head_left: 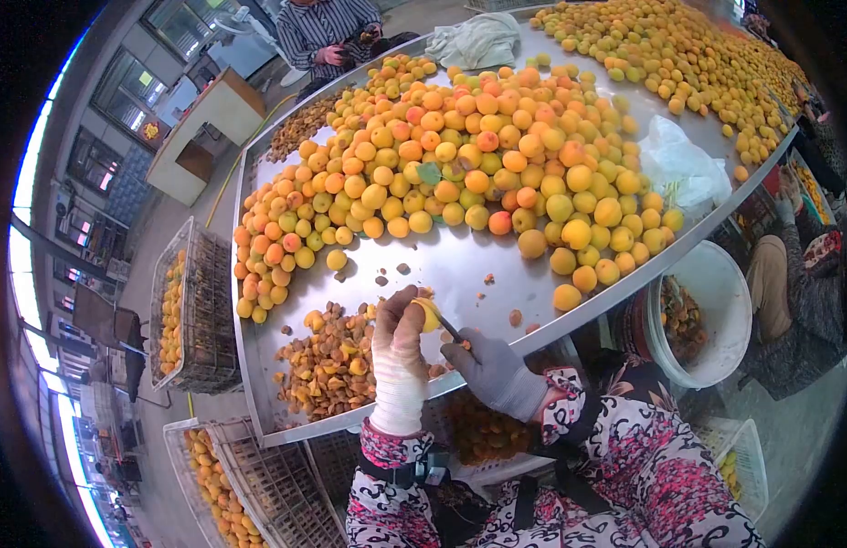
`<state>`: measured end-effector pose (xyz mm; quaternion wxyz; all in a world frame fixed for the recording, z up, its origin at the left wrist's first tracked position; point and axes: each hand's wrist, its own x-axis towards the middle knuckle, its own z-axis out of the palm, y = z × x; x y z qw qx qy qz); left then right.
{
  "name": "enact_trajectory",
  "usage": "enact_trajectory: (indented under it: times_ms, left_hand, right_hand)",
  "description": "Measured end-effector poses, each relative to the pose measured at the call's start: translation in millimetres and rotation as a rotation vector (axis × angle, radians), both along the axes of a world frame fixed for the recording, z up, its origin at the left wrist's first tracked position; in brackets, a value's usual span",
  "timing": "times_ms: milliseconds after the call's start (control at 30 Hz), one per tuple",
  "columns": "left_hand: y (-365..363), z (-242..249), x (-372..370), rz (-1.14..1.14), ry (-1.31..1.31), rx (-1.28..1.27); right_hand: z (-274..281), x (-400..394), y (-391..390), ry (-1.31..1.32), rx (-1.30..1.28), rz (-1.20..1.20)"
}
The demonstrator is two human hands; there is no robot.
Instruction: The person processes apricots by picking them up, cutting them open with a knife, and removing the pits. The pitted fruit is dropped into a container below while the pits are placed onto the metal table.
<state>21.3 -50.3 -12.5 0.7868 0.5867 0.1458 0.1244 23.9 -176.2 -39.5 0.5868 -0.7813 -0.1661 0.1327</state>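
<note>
"While the left hand (398, 352) is closed around one yellow fruit (427, 315), what does the right hand (501, 373) do?"

"It is closed also, gripping a thin dark tool (449, 329). The tip is at the fruit, so I judge that the tool is being worked against it. How deep it goes, I cannot tell."

"And what does the next move call for?"

"In my judgement, a firm left grip and a small, careful motion of the tool, because the fingers are very near to it."

"Where is this fruit?"

"It is above the near side of the metal table (455, 260), between the two hands. Just to the left lies a low pile of orange-brown pieces (332, 361); farther away is the big heap of whole fruits (460, 146)."

"Which containers do you see?"

"At left, a mesh crate (211, 320) holds whole orange fruits, and a nearer crate (279, 479) holds also such fruits. At right, beside the table, a white bucket (727, 274) has brown and orange scraps inside. Under the near edge, a pale crate (506, 471) contains darker orange-brown pieces. At near right, a white crate (757, 464) has something yellow-green, but I cannot tell exactly what."
</note>
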Motion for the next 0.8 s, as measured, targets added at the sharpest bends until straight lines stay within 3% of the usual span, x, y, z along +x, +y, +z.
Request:
enact_trajectory:
  times_ms: [67, 133, 200, 267, 367, 433, 600, 633, 700, 767, 800]
  left_hand:
    - [-4, -5, -2, 0.032, -0.014, 0.014]
    - [-7, -9, -4, 0.021, 0.052, -0.33]
    - [-2, -12, -3, -0.039, 0.087, -0.383]
    - [-1, -10, -3, -0.1, 0.119, -0.435]
    - [-9, -6, -3, 0.003, 0.19, -0.263]
    - [-12, -15, -2, 0.087, -0.004, 0.106]
    - [-6, -32, 3, 0.12, 0.063, 0.064]
    - [-4, -35, 4, 0.103, 0.069, 0.113]
    - [2, -32, 8, 0.138, 0.061, 0.128]
    - [11, -21, 11, 0.206, 0.032, 0.093]
    - [10, -10, 6, 0.2, -0.004, 0.307]
  right_hand:
    - [-3, -4, 3, -0.022, -0.012, -0.025]
    - [3, -4, 5, -0.047, -0.024, -0.047]
    - [12, -3, 5, -0.108, -0.168, -0.063]
    - [10, -1, 6, -0.129, -0.139, -0.05]
    - [-6, -1, 14, -0.095, -0.019, -0.054]
    - [-16, -1, 20, -0.043, 0.071, -0.068]
    - [0, 1, 16, 0.492, 0.289, 0.048]
    - [-3, 2, 15, 0.49, 0.29, 0.046]
    - [-11, 6, 10, 0.244, 0.137, 0.09]
    - [-9, 12, 0, 0.316, 0.145, 0.115]
    - [-4, 17, -3, 0.392, 0.153, 0.14]
